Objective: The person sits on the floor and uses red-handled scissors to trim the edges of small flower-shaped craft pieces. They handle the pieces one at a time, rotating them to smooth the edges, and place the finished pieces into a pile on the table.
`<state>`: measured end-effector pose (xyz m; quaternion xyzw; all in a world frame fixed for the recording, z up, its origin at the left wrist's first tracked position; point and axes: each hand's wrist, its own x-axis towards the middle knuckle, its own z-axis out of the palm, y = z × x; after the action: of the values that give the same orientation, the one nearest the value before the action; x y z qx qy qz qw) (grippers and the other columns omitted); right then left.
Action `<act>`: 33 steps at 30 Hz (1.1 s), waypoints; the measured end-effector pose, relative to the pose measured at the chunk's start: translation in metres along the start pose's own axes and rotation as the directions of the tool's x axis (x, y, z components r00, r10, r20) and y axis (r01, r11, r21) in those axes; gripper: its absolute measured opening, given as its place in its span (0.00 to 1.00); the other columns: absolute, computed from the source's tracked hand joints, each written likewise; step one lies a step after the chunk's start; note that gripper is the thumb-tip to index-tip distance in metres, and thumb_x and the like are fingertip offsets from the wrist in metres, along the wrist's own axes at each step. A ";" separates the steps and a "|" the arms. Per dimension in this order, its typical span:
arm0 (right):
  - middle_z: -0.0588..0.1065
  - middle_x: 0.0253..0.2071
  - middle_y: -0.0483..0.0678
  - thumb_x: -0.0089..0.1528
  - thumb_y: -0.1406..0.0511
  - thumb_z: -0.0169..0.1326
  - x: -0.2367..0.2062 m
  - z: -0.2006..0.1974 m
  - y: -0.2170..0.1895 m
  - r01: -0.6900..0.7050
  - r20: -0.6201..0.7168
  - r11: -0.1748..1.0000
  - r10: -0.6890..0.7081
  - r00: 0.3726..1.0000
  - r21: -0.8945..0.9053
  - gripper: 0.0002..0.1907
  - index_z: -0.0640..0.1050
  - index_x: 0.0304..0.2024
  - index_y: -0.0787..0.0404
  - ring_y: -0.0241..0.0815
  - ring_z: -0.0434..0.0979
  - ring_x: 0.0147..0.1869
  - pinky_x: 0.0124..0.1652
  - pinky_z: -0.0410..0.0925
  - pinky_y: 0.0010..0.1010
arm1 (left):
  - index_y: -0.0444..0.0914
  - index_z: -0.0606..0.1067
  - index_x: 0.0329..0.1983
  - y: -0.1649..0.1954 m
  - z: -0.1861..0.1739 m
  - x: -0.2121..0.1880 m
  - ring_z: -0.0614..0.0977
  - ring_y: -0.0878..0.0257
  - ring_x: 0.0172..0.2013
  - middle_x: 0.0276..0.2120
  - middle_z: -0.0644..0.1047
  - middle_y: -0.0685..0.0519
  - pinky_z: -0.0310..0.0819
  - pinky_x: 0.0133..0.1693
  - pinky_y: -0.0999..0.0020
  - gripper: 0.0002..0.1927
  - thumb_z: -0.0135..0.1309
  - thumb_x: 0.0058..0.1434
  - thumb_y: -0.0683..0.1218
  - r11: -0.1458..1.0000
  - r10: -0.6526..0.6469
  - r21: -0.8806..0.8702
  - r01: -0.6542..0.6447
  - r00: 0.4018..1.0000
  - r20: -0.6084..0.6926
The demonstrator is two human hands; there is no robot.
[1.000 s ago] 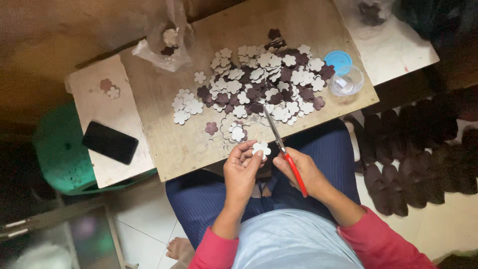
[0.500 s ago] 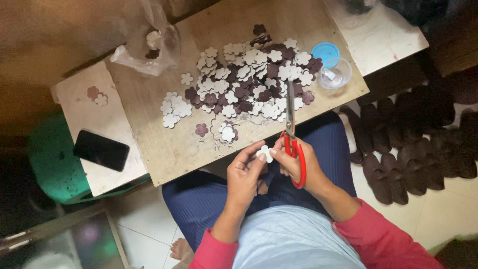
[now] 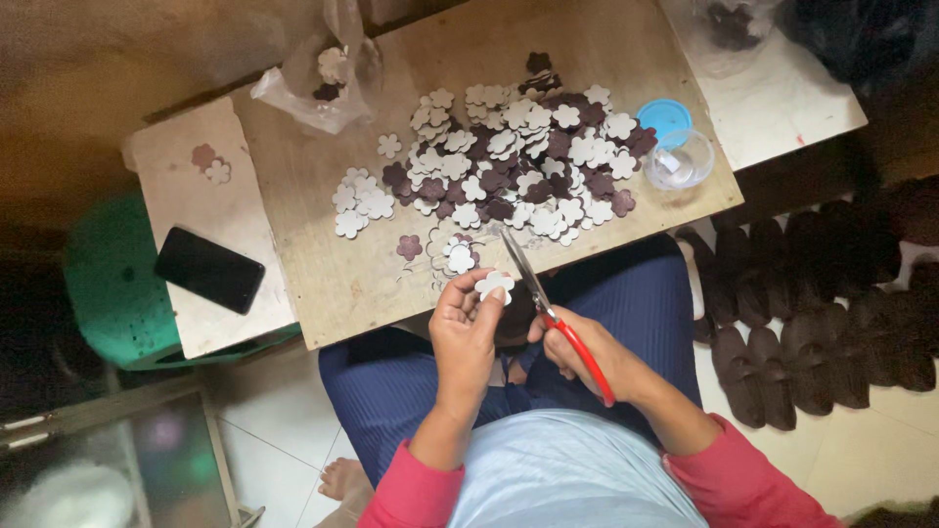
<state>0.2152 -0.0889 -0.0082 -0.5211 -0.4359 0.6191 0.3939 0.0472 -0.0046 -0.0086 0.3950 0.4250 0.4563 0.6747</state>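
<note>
Two hands work: left hand pinches a white flower cutout; right hand grips red-handled scissors; clear plastic bag lies at the board's far-left.

This looks like a small home workshop for handcraft. A low wooden board rests across the lap of a person seated above a tiled floor, and it carries a heap of white and dark flower-shaped cutouts, with a plastic bag of more at the far left. Dark shoe soles lie in rows on the right, and a phone rests on a side slab at the left.
</note>
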 end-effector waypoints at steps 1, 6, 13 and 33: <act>0.63 0.22 0.39 0.69 0.54 0.43 0.000 0.000 -0.001 -0.027 0.016 0.999 0.027 1.000 -0.033 0.17 0.73 0.47 0.60 0.31 0.63 0.25 0.27 0.64 0.25 | 0.31 0.73 0.53 0.001 -0.001 0.000 0.81 0.69 0.41 0.43 0.81 0.50 0.75 0.44 0.76 0.14 0.56 0.65 0.36 1.000 0.016 0.011 -0.015 1.000 -0.008; 0.71 0.27 0.43 0.68 0.56 0.48 -0.001 -0.003 -0.013 0.132 0.040 0.940 -0.126 0.991 -0.315 0.15 0.72 0.43 0.62 0.37 0.71 0.30 0.33 0.69 0.31 | 0.30 0.75 0.57 0.007 -0.005 0.003 0.80 0.70 0.41 0.41 0.81 0.49 0.75 0.45 0.77 0.17 0.56 0.64 0.35 0.999 0.009 0.040 -0.008 1.000 -0.025; 0.69 0.24 0.49 0.65 0.55 0.53 0.000 -0.006 -0.019 -0.063 -0.007 0.913 0.066 0.998 -0.402 0.17 0.69 0.34 0.62 0.44 0.69 0.28 0.33 0.68 0.36 | 0.30 0.77 0.57 0.016 -0.009 0.004 0.82 0.70 0.42 0.43 0.82 0.50 0.76 0.46 0.78 0.18 0.58 0.63 0.35 0.996 -0.011 0.088 0.011 1.000 -0.001; 0.69 0.25 0.49 0.65 0.54 0.52 0.001 -0.014 -0.011 0.002 0.063 0.887 0.031 0.998 -0.463 0.17 0.70 0.35 0.62 0.44 0.70 0.29 0.33 0.68 0.37 | 0.30 0.78 0.53 0.012 -0.023 0.011 0.82 0.70 0.39 0.39 0.83 0.50 0.75 0.42 0.79 0.16 0.61 0.61 0.35 0.987 -0.082 0.141 0.076 0.996 0.042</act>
<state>0.2297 -0.0827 0.0003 -0.5817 -0.5800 0.5179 0.2389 0.0243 0.0125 -0.0071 0.4348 0.4551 0.3887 0.6729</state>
